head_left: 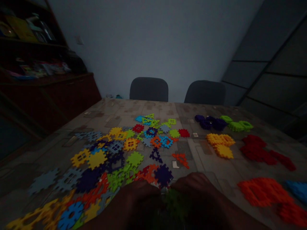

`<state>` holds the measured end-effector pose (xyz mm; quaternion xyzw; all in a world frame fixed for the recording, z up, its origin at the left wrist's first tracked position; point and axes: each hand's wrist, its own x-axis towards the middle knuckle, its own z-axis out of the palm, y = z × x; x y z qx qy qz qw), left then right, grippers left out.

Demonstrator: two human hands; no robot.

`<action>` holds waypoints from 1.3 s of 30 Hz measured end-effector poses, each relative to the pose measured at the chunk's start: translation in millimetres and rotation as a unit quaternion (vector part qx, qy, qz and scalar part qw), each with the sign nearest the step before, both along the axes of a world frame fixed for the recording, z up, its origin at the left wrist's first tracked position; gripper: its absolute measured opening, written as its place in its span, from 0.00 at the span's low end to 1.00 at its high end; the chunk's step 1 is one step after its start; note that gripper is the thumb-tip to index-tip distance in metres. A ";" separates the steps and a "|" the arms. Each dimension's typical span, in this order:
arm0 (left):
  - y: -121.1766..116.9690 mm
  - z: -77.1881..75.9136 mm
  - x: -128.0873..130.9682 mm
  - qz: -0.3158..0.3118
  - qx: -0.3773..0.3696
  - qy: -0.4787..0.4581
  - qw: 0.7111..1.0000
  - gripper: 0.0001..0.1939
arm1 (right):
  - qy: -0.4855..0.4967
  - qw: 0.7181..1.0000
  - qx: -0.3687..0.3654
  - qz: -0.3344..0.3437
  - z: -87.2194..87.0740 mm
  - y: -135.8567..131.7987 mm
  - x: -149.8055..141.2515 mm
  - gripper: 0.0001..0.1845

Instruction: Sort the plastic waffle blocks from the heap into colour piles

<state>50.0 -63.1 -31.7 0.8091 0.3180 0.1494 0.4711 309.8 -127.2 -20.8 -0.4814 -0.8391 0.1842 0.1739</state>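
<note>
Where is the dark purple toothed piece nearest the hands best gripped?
Take the dark purple toothed piece by its right-hand notched rim, coming down from above with the right hand. It appears to lie flat, and its left side meets the orange pieces, while the right rim looks free. Its teeth should give a pinch grip some purchase.

Two dark chairs [149,89] beyond the table [115,110]

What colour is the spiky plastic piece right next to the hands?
The spiky plastic interlocking piece is dark purple; the head view shows it best.
</note>
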 end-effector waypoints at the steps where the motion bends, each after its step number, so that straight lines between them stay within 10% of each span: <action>1: 0.7 0.2 -1.7 -0.003 0.026 -0.010 1.000 0.10 | -0.003 1.000 -0.002 0.013 -1.9 1.9 -2.3 0.26; 12: 0.6 -20.6 -0.7 -0.004 0.085 -0.052 0.995 0.09 | -0.057 0.996 0.062 0.043 -30.8 11.1 1.7 0.31; 21: 22.6 27.1 -17.0 -0.058 0.342 -0.023 0.938 0.15 | -0.084 0.995 -0.010 -0.060 1.6 -0.2 -8.0 0.37; 30: 42.0 42.7 -36.0 -0.050 0.330 0.017 0.943 0.13 | -0.088 0.989 0.029 -0.114 6.1 -16.6 -13.8 0.42; 39: 30.9 39.8 -24.9 -0.082 0.285 0.019 0.955 0.16 | -0.028 0.999 -0.011 0.037 -9.8 -5.1 12.9 0.43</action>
